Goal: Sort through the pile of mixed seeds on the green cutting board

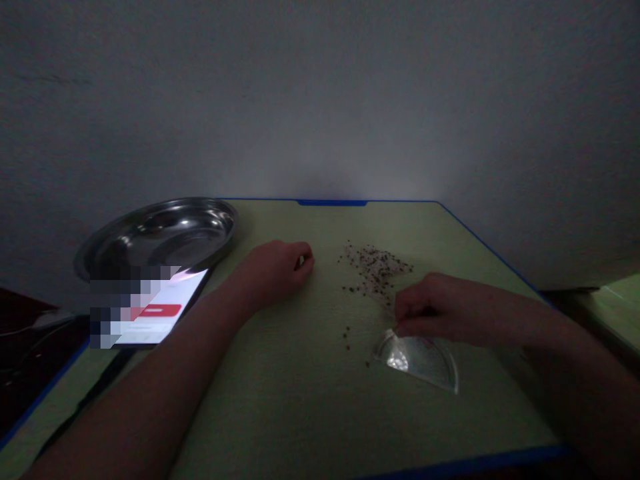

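My left hand [280, 267] rests on the green table [300, 400] with its fingers curled into a loose fist; something small and pale shows at the fingertips, too small to name. My right hand [430, 310] is closed in a pinch on the top edge of a small clear plastic bag [423, 360] that lies on the table. A scatter of small dark seeds [375, 267] is spread on the table between the two hands, just beyond the right hand.
A round steel tray [160, 233] sits at the table's far left corner. A lit phone [155, 310] lies in front of it, by my left forearm. The table has a blue edge [475, 233], and a grey wall rises behind it.
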`<state>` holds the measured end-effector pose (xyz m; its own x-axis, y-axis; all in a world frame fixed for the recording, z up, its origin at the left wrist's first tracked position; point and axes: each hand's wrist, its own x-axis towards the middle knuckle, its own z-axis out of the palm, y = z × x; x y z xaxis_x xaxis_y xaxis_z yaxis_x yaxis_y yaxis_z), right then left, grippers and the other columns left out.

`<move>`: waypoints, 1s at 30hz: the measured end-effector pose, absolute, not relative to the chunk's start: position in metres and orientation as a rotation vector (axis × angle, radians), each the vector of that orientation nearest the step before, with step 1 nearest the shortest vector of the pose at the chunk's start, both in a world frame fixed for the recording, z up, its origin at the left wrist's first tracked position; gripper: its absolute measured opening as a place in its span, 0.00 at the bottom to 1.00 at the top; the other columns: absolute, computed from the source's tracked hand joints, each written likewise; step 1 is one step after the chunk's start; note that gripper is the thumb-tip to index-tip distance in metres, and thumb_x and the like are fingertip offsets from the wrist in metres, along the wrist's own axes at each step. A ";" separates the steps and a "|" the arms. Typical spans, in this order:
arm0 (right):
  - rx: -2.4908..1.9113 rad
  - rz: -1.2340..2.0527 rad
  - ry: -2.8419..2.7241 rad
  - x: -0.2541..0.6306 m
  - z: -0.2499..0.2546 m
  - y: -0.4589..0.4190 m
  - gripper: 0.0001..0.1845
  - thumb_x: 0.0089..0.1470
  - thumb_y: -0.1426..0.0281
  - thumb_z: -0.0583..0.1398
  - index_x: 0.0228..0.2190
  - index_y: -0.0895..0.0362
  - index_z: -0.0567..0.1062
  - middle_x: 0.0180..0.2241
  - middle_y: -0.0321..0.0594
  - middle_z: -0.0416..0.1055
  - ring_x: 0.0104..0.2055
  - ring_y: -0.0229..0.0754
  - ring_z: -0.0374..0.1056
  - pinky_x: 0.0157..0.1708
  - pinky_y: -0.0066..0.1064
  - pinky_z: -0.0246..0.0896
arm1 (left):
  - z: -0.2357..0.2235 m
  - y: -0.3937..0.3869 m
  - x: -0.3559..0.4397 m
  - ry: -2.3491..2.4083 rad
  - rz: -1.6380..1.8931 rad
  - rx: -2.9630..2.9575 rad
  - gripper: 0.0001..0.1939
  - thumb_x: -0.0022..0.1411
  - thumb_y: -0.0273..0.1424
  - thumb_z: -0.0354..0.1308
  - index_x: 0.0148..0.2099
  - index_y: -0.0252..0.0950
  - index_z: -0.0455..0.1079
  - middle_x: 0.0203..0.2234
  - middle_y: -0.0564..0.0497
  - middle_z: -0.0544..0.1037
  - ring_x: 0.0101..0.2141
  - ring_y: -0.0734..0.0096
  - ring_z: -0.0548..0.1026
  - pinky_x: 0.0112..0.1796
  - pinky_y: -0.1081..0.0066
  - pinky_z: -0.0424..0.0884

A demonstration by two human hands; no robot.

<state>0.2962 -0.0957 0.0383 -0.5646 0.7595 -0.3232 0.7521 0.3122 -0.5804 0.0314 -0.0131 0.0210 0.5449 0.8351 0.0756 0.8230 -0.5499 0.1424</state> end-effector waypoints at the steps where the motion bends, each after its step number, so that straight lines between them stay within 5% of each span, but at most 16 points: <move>1: -1.495 1.040 -2.525 0.298 0.037 -0.093 0.11 0.57 0.65 0.57 0.25 0.55 0.73 0.22 0.32 0.67 0.24 0.35 0.61 0.23 0.28 0.53 | 0.021 -0.013 0.032 1.444 0.203 2.677 0.17 0.63 0.38 0.46 0.41 0.37 0.73 0.27 0.48 0.79 0.24 0.72 0.71 0.26 0.71 0.59; 7: -1.575 0.861 -2.323 0.300 0.038 -0.089 0.14 0.57 0.62 0.56 0.24 0.55 0.70 0.19 0.31 0.62 0.22 0.34 0.57 0.21 0.27 0.50 | 0.022 -0.014 0.032 1.470 0.184 2.650 0.16 0.63 0.38 0.46 0.40 0.37 0.73 0.28 0.48 0.79 0.24 0.72 0.72 0.26 0.72 0.59; 25: -1.542 0.882 -2.186 0.272 0.039 -0.083 0.14 0.57 0.61 0.57 0.25 0.57 0.73 0.21 0.34 0.69 0.23 0.36 0.64 0.24 0.28 0.56 | 0.017 -0.013 0.028 1.417 0.252 2.701 0.16 0.64 0.37 0.45 0.39 0.38 0.73 0.27 0.48 0.77 0.24 0.70 0.70 0.26 0.71 0.56; 30: -1.511 0.645 -2.274 0.236 0.041 -0.075 0.11 0.56 0.66 0.59 0.25 0.57 0.76 0.20 0.34 0.71 0.22 0.34 0.64 0.23 0.27 0.53 | 0.016 -0.013 0.027 1.458 0.245 2.670 0.16 0.64 0.38 0.45 0.38 0.37 0.73 0.28 0.48 0.78 0.26 0.70 0.71 0.26 0.71 0.57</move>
<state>0.2355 -0.0749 0.0412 -0.3800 0.9246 0.0267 0.7728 0.3332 -0.5402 0.0268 -0.0126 0.0157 0.5315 0.8414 0.0973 0.8271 -0.5404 0.1547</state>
